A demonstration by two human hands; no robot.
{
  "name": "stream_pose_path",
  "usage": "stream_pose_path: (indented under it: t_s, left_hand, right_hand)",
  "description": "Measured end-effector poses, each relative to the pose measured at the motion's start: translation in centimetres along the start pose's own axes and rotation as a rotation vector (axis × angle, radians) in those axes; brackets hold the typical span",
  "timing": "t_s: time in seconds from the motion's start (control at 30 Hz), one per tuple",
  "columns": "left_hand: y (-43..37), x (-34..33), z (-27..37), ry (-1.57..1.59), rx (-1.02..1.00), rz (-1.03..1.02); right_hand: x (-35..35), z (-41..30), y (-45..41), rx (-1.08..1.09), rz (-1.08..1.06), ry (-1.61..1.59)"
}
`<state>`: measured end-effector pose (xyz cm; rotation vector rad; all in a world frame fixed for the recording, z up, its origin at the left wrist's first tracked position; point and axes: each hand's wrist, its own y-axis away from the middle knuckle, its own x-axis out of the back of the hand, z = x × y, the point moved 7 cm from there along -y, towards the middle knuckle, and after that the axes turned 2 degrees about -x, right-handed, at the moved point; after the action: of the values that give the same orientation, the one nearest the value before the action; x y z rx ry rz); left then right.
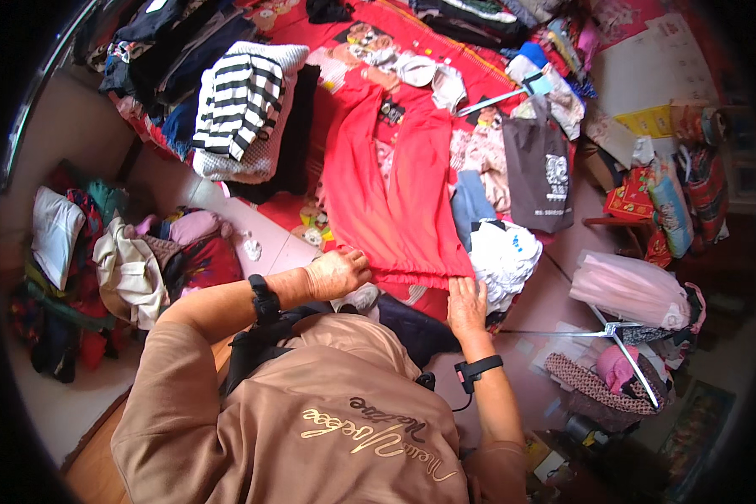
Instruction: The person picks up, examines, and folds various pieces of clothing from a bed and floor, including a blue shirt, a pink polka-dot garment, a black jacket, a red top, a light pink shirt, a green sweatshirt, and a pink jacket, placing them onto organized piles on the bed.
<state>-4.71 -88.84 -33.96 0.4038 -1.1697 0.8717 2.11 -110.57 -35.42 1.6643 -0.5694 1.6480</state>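
Red trousers point(394, 208) lie spread out before me, with their gathered elastic waistband towards me and the two legs pointing away. At the left end of the waistband my left hand point(337, 274) has its fingers curled on the fabric. My right hand point(468, 307) grips the right end, its fingers laid over the edge and the thumb not clearly seen. Under the trousers is a red patterned cloth point(277, 217). White crumpled fabric point(504, 261) and a blue-grey garment point(472, 201) lie just right of them.
A black-and-white striped garment point(242, 104) tops a folded stack on the left. Clothes heap point(132, 271) on the floor beyond my left arm. To the right are a dark printed bag point(538, 170), a pink tulle garment point(630, 290) and a metal rack point(611, 329). White bras point(416, 69) lie farther back.
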Motion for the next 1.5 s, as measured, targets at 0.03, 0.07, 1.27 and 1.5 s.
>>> stream_pose_path:
  t_s: [0.03,0.07,1.27,1.5]
  left_hand:
    - [0.6,-1.3,0.6,0.018,0.005,-0.017]
    - [1.2,-2.7,1.2,0.038,0.021,-0.069]
    - [0.8,-6.5,4.7,0.582,0.074,-0.452]
    - [-2.9,-4.0,5.9,0.734,0.073,-0.351]
  right_hand:
    - [-1.3,-0.4,1.1,-0.019,-0.043,-0.028]
    - [-2.4,-0.8,2.2,-0.028,-0.095,-0.056]
    - [-3.2,-0.8,9.3,-0.283,-0.096,-0.362]
    - [-1.3,1.3,10.7,-0.517,0.020,-0.743]
